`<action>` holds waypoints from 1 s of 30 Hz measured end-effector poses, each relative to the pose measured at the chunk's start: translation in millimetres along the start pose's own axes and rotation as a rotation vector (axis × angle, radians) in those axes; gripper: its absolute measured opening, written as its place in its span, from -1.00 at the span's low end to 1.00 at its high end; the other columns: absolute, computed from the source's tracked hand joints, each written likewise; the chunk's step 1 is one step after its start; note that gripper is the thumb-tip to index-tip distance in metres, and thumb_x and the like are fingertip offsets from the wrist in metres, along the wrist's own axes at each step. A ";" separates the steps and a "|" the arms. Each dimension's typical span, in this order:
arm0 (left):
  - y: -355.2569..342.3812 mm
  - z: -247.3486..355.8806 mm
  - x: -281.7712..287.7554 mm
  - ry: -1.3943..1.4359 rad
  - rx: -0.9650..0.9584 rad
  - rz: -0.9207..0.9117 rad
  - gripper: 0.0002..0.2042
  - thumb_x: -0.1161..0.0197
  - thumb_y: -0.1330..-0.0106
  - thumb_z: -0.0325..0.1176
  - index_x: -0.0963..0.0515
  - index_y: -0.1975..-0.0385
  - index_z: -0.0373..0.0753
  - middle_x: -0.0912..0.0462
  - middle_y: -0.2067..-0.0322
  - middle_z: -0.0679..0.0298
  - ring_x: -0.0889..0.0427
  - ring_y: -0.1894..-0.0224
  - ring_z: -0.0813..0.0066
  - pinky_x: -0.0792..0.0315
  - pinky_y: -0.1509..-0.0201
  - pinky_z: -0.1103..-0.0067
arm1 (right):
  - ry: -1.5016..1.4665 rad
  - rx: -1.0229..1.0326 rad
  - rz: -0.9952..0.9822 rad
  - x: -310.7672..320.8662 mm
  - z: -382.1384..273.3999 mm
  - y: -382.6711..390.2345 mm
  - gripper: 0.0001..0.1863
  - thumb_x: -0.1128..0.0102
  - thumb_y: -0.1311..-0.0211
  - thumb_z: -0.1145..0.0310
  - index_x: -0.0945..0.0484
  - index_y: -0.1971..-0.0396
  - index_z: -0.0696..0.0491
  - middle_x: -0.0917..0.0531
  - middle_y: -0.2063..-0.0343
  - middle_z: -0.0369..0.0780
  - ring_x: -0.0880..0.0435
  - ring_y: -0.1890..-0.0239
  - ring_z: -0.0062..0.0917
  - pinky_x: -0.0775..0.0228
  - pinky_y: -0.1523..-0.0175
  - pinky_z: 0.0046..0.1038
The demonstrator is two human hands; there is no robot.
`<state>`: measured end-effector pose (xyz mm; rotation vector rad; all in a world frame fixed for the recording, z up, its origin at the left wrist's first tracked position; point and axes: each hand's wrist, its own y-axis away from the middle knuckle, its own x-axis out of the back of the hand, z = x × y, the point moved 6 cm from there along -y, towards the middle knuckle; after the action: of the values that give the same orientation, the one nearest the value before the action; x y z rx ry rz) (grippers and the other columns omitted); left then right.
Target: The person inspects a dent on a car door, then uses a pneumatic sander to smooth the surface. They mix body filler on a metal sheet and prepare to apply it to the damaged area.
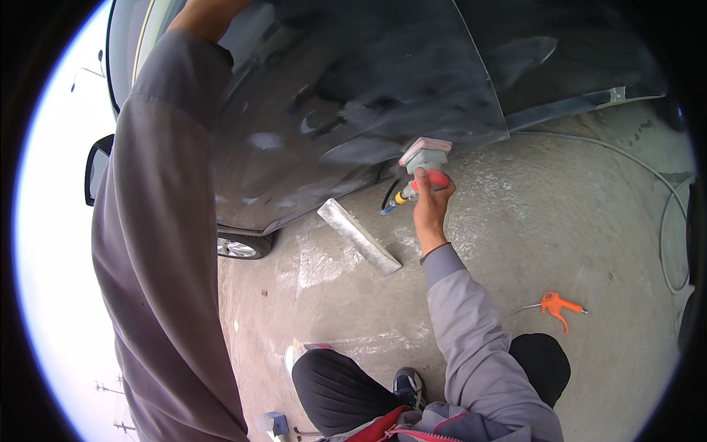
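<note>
My right hand (433, 202) is closed around the red body of an air sander (427, 160). The sander's rectangular pad tilts upward by the lower edge of a dark car door panel (353, 81); whether it touches is hard to tell. An air fitting with a yellow band (401, 197) sticks out below the grip. My left arm stretches up along the car, and only the wrist and back part of my left hand (210, 16) show at the top edge. Its fingers are out of sight. Pale dull patches mark the door.
On the concrete floor lie a long dusty pale bar (359, 236) and an orange air blow gun (561, 305). A grey hose (648, 166) curves along the right. The car's wheel (244, 246) and side mirror (97, 169) are at left. A small blue-and-white box (276, 423) sits low.
</note>
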<state>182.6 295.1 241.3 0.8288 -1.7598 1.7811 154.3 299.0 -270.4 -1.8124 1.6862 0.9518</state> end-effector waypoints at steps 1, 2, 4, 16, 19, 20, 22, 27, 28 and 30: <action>0.2 0.0 0.9 -0.009 0.000 0.005 -0.42 -0.36 -0.30 0.12 -0.55 0.05 -0.37 -0.61 0.25 0.12 -0.55 0.14 0.32 -0.39 0.04 0.40 | 0.123 0.014 0.015 -8.9 -0.2 3.7 -0.02 -0.48 -0.29 -0.07 -0.01 -0.27 0.28 -0.45 -0.05 -0.01 -0.57 -0.02 -0.44 -0.43 -0.17 -0.45; 1.1 -0.5 1.7 -0.001 -0.008 -0.020 -0.42 -0.36 -0.30 0.11 -0.55 0.04 -0.37 -0.62 0.25 0.13 -0.56 0.13 0.32 -0.39 0.03 0.40 | 0.152 0.015 -0.055 -17.1 -2.0 11.4 0.00 -0.48 -0.29 -0.08 0.00 -0.28 0.30 -0.42 -0.08 0.04 -0.54 -0.07 -0.39 -0.41 -0.20 -0.41; 2.5 -1.9 1.9 0.017 -0.022 -0.067 -0.42 -0.38 -0.29 0.10 -0.55 0.03 -0.38 -0.62 0.24 0.13 -0.56 0.12 0.33 -0.40 0.01 0.41 | 0.268 0.013 -0.117 -35.5 -6.0 22.9 0.01 -0.45 -0.31 -0.11 0.00 -0.28 0.32 -0.40 -0.11 0.08 -0.52 -0.11 -0.35 -0.40 -0.21 -0.38; 4.2 -2.7 3.4 0.106 -0.015 -0.084 -0.40 -0.42 -0.27 0.09 -0.56 -0.03 -0.38 -0.65 0.24 0.18 -0.59 0.15 0.37 -0.45 0.05 0.44 | 0.445 0.226 -0.135 -87.6 -64.2 45.5 0.00 -0.50 -0.26 -0.09 -0.11 -0.22 0.42 -0.44 -0.11 0.18 -0.58 -0.10 -0.13 -0.44 -0.19 -0.25; -0.7 -2.2 1.2 0.108 0.031 -0.038 -0.40 -0.42 -0.27 0.08 -0.56 -0.04 -0.38 -0.65 0.24 0.19 -0.59 0.16 0.38 -0.45 0.06 0.44 | 0.584 0.251 -0.094 -82.3 -60.9 48.0 0.00 -0.52 -0.24 -0.07 -0.15 -0.22 0.44 -0.46 -0.12 0.19 -0.60 -0.09 -0.10 -0.47 -0.17 -0.24; -1.4 -2.3 1.3 0.094 0.040 -0.035 -0.40 -0.42 -0.27 0.07 -0.56 -0.05 -0.38 -0.65 0.24 0.19 -0.59 0.16 0.38 -0.45 0.05 0.44 | 0.631 0.304 -0.104 -83.2 -60.6 50.4 -0.02 -0.53 -0.23 -0.07 -0.17 -0.21 0.45 -0.48 -0.09 0.18 -0.61 -0.07 -0.09 -0.47 -0.15 -0.23; -1.4 -2.3 1.1 0.067 0.058 -0.031 -0.40 -0.42 -0.28 0.06 -0.55 -0.06 -0.38 -0.65 0.24 0.19 -0.60 0.16 0.38 -0.46 0.05 0.44 | 0.752 0.334 -0.118 -85.8 -55.4 54.9 -0.04 -0.53 -0.23 -0.05 -0.22 -0.20 0.46 -0.53 -0.04 0.16 -0.62 -0.02 -0.08 -0.48 -0.12 -0.22; 6.4 -0.2 4.5 0.125 0.028 -0.067 -0.40 -0.41 -0.30 0.04 -0.54 -0.09 -0.39 -0.65 0.23 0.18 -0.60 0.15 0.37 -0.45 0.04 0.44 | 0.829 0.653 -0.132 -101.2 -67.0 71.9 -0.09 -0.54 -0.21 -0.03 -0.30 -0.14 0.48 -0.60 0.13 0.11 -0.62 0.10 -0.08 -0.45 -0.01 -0.19; 6.6 0.9 4.0 0.140 0.019 -0.085 -0.40 -0.41 -0.30 0.03 -0.53 -0.09 -0.39 -0.65 0.22 0.18 -0.59 0.15 0.37 -0.45 0.04 0.44 | 0.850 0.694 -0.128 -103.5 -70.0 73.6 -0.09 -0.54 -0.21 -0.03 -0.29 -0.14 0.48 -0.60 0.13 0.11 -0.61 0.09 -0.08 -0.45 -0.01 -0.18; 4.7 2.1 5.8 0.111 0.010 -0.041 -0.40 -0.41 -0.30 0.04 -0.53 -0.09 -0.39 -0.64 0.22 0.17 -0.59 0.15 0.37 -0.44 0.04 0.44 | 0.872 0.677 -0.123 -103.3 -73.1 72.2 -0.08 -0.54 -0.20 -0.04 -0.28 -0.13 0.47 -0.58 0.08 0.13 -0.60 0.03 -0.06 -0.44 -0.07 -0.16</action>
<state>175.4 292.4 242.2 0.7494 -1.6527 1.7753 95.4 302.4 -137.3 -1.8763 1.9675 -0.5388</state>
